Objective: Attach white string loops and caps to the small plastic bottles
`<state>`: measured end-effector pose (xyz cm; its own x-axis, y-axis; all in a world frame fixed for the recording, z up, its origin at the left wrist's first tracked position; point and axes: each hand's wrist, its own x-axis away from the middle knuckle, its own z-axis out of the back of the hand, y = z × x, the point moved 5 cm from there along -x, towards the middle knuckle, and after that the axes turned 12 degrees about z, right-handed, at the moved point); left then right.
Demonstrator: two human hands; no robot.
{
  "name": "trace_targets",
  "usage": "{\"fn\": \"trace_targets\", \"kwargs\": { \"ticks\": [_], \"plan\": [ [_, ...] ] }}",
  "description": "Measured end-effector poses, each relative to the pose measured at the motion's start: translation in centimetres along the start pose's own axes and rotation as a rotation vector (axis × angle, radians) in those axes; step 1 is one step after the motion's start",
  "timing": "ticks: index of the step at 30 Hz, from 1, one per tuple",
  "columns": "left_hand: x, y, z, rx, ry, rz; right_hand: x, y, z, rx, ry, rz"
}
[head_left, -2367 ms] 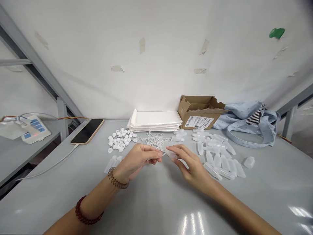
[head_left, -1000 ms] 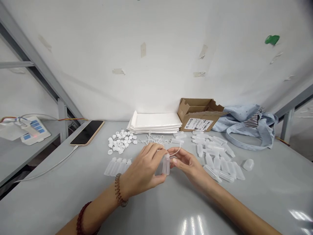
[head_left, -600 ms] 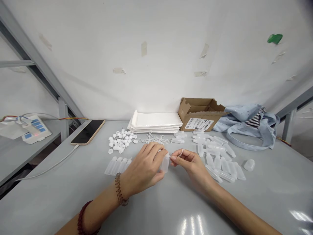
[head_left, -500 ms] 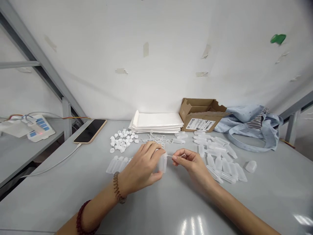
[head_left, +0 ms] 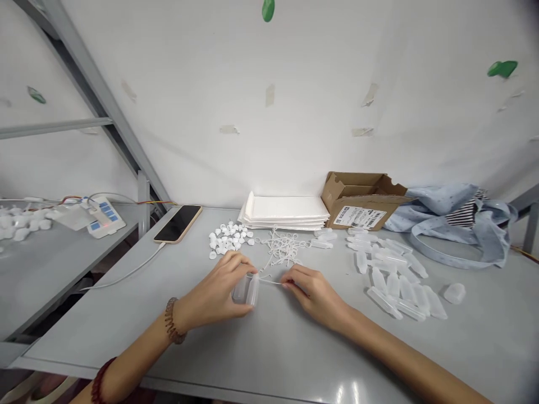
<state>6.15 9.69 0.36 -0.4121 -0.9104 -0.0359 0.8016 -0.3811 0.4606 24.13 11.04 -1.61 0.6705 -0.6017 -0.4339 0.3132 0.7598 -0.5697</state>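
Observation:
Between the thumb and fingertips of my left hand is a small clear plastic bottle, gripped at its top and bottom. At least one more bottle stands right beside it under the palm; the hand hides whatever else is there. My right hand is closed in a pinch on a thin white plastic strap, which runs left towards the bottle's top. Just beyond both hands lies a tangle of similar looped straps. White caps are heaped behind my left hand.
Several empty clear bottles lie spread at the right, near a lone translucent piece. Along the wall stand white envelopes, an open cardboard box and blue cloth. A cabled phone lies at the left.
The view has shifted, so the table's things appear farther right. Both hands have moved left with the strap, my left hand now over where the row of bottles lay.

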Motion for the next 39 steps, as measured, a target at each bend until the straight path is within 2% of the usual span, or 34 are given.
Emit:
{"fn": "trace_targets", "kwargs": {
  "ticks": [9, 20, 25, 33, 35, 39],
  "plan": [
    [-0.5, -0.5, -0.2, -0.03, 0.016, -0.004, -0.5, 0.9, -1.6, 0.163, -0.051, 0.037],
    [-0.6, -0.6, -0.1, -0.05, -0.035, 0.005, 0.1, 1.1, -0.8, 0.145, 0.011, 0.043],
    [-0.6, -0.7, -0.1, -0.051, -0.079, 0.016, 0.5, 1.4, 1.4, 0.179, 0.087, 0.023],
    [-1.3, -0.5, 0.2, -0.045, -0.186, 0.045, 1.2, 2.4, 7.7, 0.288, 0.328, -0.094],
    [-2.2, 0.1, 0.5, -0.007, -0.162, 0.044, 1.6, 2.7, 9.1, 0.321, 0.347, -0.148],
    [-5.0, 1.7, 0.4, 0.052, -0.008, 0.054, 2.8, 3.9, 11.3, 0.356, 0.31, -0.252]
  ]
}}
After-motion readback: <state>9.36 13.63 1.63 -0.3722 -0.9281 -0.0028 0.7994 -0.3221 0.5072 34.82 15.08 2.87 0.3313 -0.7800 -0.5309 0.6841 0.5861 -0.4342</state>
